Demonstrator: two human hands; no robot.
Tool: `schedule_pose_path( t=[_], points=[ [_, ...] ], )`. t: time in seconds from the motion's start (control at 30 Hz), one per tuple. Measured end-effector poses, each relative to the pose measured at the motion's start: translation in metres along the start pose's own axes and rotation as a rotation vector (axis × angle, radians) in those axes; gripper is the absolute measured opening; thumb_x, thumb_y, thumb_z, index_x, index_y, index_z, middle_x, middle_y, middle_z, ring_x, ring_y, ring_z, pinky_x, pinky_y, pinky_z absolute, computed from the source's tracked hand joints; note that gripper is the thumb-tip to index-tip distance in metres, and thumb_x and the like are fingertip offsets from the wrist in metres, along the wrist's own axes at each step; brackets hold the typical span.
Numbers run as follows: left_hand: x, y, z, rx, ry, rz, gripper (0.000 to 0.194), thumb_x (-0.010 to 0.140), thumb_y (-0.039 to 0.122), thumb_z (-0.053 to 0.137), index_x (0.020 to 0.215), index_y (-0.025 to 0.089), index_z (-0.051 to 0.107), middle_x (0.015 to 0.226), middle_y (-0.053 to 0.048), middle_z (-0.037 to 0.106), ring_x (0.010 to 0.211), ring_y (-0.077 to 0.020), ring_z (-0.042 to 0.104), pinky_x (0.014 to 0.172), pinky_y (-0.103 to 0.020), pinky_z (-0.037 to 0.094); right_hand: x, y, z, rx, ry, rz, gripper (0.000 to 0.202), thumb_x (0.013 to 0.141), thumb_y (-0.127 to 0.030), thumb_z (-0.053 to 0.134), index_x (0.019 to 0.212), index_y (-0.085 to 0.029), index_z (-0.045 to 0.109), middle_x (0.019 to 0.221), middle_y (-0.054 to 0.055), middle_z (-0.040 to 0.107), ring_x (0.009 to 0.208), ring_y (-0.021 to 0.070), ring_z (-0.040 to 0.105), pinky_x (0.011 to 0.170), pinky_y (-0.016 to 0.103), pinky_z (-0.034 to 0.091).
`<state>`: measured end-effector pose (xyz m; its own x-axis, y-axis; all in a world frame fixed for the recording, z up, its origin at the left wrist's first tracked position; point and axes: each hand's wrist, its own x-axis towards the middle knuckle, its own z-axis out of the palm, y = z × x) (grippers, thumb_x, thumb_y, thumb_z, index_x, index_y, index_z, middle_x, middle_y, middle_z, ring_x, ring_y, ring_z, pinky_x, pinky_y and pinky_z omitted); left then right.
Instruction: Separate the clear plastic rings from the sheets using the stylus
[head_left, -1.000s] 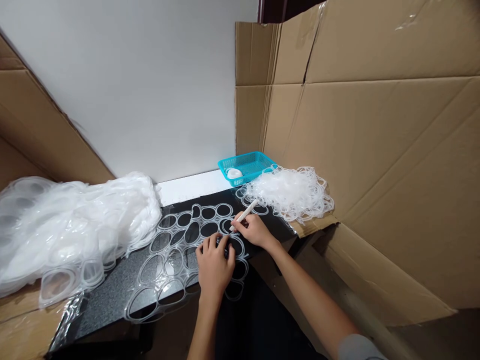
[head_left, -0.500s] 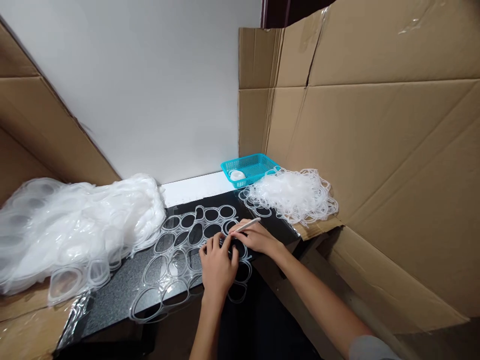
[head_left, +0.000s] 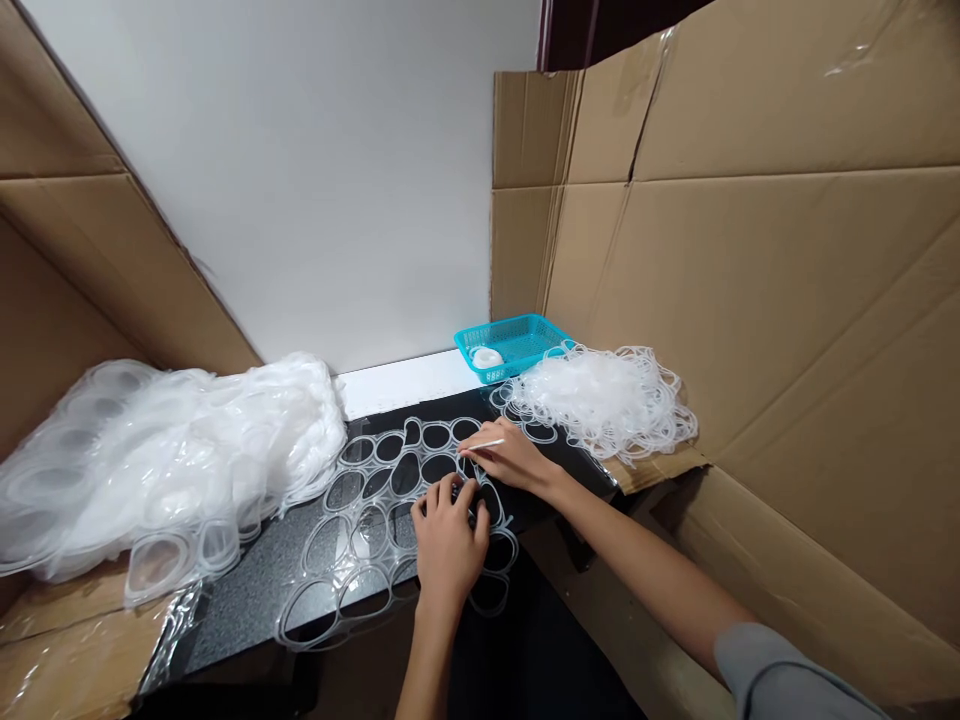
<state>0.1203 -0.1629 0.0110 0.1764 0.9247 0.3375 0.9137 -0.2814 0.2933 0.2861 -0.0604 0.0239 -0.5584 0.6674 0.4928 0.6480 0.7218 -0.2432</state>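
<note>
A clear plastic sheet [head_left: 371,530] with rows of round and oval cut outlines lies over a black speckled work surface [head_left: 232,600]. My left hand [head_left: 452,535] rests on the sheet's right part, fingers bent, apart and pressing down. Just beyond it, my right hand [head_left: 514,458] is closed around a thin white pen-like tool [head_left: 484,445], held nearly level. Its working tip is hidden or too small to make out. The sheet's near right end hangs over the edge by my lap.
On the left is a big heap of stacked clear plastic sheets [head_left: 195,450]. To the right sits a pile of thin clear plastic rings [head_left: 611,395]. Behind it stands a turquoise basket [head_left: 517,340] holding a white roll [head_left: 487,358]. Cardboard walls [head_left: 787,300] flank the surface.
My right hand has moved a little away from me and left over the sheet, and the tool lies flatter. My left hand stays on the sheet. The view has shifted slightly.
</note>
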Motion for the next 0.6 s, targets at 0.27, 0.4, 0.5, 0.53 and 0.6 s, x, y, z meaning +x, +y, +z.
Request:
schedule_pose_path(
  t=[0.27,0.4,0.5,0.53,0.6],
  points=[
    [-0.001,0.001,0.000,-0.032,0.025,0.021,0.024,0.100,0.024,0.057,0.119,0.025,0.072,0.131,-0.010,0.069,0.124,-0.0306,0.061,0.104,-0.052,0.043,0.018,0.014,0.002,-0.198,0.016,0.132,0.021,0.108,-0.026,0.056,0.114,-0.021,0.077,0.115,0.007,0.081,0.098,0.0238,0.065,0.087,0.038,0.035],
    [-0.001,0.001,0.000,-0.032,0.028,0.021,0.023,0.100,0.023,0.057,0.117,0.026,0.072,0.129,-0.009,0.069,0.123,-0.0304,0.061,0.103,-0.052,0.043,0.040,0.030,0.002,-0.220,0.016,0.210,0.023,0.109,-0.023,0.054,0.114,-0.021,0.077,0.114,0.008,0.080,0.101,0.0245,0.066,0.088,0.036,0.037],
    [-0.001,0.000,0.000,-0.043,0.032,0.021,0.022,0.100,0.023,0.058,0.117,0.027,0.071,0.129,-0.009,0.069,0.123,-0.0302,0.061,0.103,-0.052,0.043,0.053,0.040,0.003,-0.194,0.031,0.237,0.026,0.109,-0.020,0.052,0.113,-0.021,0.077,0.113,0.007,0.080,0.103,0.0240,0.067,0.088,0.034,0.040],
    [-0.001,0.000,-0.001,-0.049,0.031,0.022,0.022,0.100,0.023,0.058,0.116,0.027,0.071,0.129,-0.009,0.069,0.123,-0.0299,0.060,0.103,-0.051,0.043,0.055,0.043,0.005,-0.182,0.040,0.246,0.026,0.109,-0.020,0.051,0.113,-0.021,0.077,0.112,0.007,0.080,0.103,0.0236,0.067,0.088,0.033,0.041],
    [-0.002,-0.001,-0.001,-0.063,0.031,0.021,0.020,0.100,0.022,0.057,0.115,0.026,0.071,0.127,-0.008,0.069,0.122,-0.0293,0.060,0.103,-0.051,0.043,0.056,0.048,0.009,-0.162,0.062,0.268,0.027,0.109,-0.020,0.051,0.114,-0.022,0.077,0.111,0.006,0.080,0.101,0.0230,0.068,0.088,0.032,0.043]
  ],
)
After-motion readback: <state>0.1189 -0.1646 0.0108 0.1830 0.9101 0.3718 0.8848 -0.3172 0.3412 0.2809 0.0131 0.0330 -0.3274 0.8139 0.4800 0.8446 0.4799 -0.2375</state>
